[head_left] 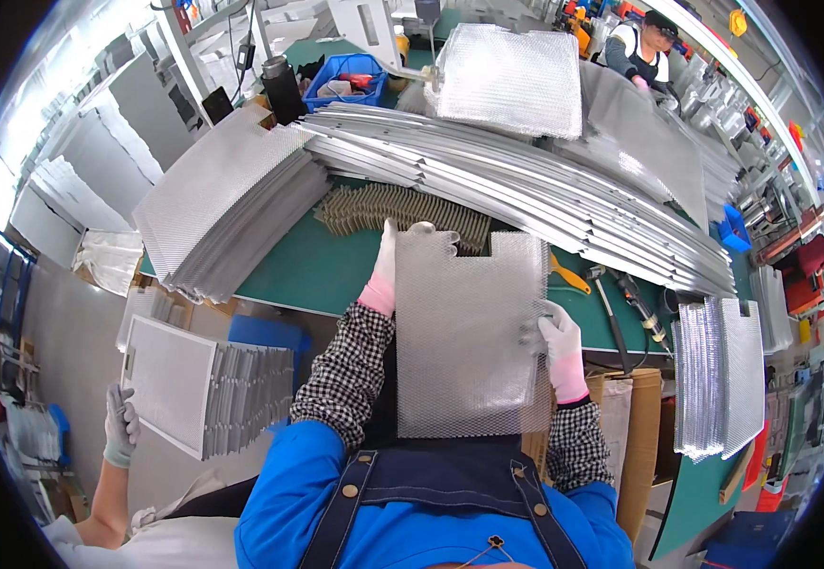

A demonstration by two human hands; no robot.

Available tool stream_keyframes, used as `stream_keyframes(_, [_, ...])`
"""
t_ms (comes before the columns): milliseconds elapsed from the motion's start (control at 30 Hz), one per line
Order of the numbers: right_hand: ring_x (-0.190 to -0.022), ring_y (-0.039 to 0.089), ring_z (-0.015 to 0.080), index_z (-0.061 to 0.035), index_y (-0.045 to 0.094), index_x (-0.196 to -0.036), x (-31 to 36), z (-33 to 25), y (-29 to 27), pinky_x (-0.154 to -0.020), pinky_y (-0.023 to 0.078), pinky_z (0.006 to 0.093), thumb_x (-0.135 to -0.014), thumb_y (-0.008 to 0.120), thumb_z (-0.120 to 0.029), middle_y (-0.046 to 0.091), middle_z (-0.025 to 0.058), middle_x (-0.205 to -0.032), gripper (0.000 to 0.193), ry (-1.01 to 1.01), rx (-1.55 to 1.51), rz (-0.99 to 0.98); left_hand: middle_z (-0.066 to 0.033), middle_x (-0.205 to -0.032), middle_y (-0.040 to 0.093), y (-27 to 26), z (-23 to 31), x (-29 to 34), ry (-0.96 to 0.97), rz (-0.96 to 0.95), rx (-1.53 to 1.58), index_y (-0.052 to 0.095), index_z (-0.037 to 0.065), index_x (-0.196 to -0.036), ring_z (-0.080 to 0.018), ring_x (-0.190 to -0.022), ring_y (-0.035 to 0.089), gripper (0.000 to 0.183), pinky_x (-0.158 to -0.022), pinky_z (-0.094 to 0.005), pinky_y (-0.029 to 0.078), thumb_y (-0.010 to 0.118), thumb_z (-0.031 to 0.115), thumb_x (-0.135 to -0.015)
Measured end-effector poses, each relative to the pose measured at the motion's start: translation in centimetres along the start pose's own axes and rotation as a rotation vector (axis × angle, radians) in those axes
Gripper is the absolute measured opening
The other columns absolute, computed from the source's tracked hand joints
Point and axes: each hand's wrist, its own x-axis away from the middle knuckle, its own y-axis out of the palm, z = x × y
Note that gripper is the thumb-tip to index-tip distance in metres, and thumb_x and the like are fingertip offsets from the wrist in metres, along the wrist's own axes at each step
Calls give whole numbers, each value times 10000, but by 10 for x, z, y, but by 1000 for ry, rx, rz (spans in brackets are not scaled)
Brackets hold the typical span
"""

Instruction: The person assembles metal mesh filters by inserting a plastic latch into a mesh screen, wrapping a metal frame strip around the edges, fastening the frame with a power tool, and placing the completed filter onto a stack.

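A silvery expanded-metal mesh sheet with a notch in its top edge stands tilted in front of my chest. My left hand, in a white and pink glove, grips its upper left corner, with fingertips over the top edge. On the opposite side my right hand, gloved alike, holds the right edge, its fingers partly hidden behind the mesh. Just beyond the sheet lies a row of brownish pleated strips on the green table.
Mesh sheets are stacked at left and right. Long metal strips arc across the table. A yellow-handled tool, hammer and power screwdriver lie right. A co-worker's gloved hand touches a framed panel.
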Motion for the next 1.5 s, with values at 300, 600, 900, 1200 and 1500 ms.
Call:
stream_keyframes(300, [-1022, 646, 255, 31, 433, -1414, -23, -2, -2, -883, 528, 375, -839, 701, -60, 614, 211, -1193, 641, -747, 877, 209, -220, -1179, 573, 30, 17, 19, 172, -347, 1, 439, 95, -1405, -310, -1026, 591, 949, -848, -452, 553, 330, 854, -847])
stream_keyframes(600, [-1077, 603, 166, 56, 490, -1358, 20, -19, 39, -956, 475, 304, -881, 735, -172, 640, 83, -1209, 583, -129, -1, -362, -271, -1376, 513, 126, 79, 70, 449, -329, -279, 318, 65, -1524, -321, -1087, 609, 1013, -952, -476, 518, 168, 838, -887])
stream_keyframes(900, [-992, 637, 147, 56, 643, -1190, 83, 97, 0, -894, 515, 316, -878, 713, -134, 695, 91, -1122, 372, 38, 175, -97, -199, -1409, 503, 69, -16, 72, 155, -247, -549, 232, 6, -1548, -277, -1189, 571, 1039, -1062, -400, 447, 727, 554, -817])
stream_keyframes(1200, [-1037, 664, 176, -5, 662, -1147, -5, -11, -69, -892, 521, 335, -884, 698, -260, 715, 116, -1078, 369, -204, 697, -279, -263, -1287, 541, 65, -38, 133, 5, -357, -481, 322, 0, -1510, -318, -1145, 568, 987, -1013, -450, 457, 732, 532, -786])
stream_keyframes(1500, [-800, 655, 258, -79, 672, -977, -106, -26, 69, -717, 544, 413, -783, 695, -628, 629, 85, -935, 583, -545, 1666, 237, -295, -1285, 532, 55, -39, 131, 35, -494, -436, 387, -27, -1472, -334, -1143, 581, 923, -1021, -477, 460, 714, 531, -814])
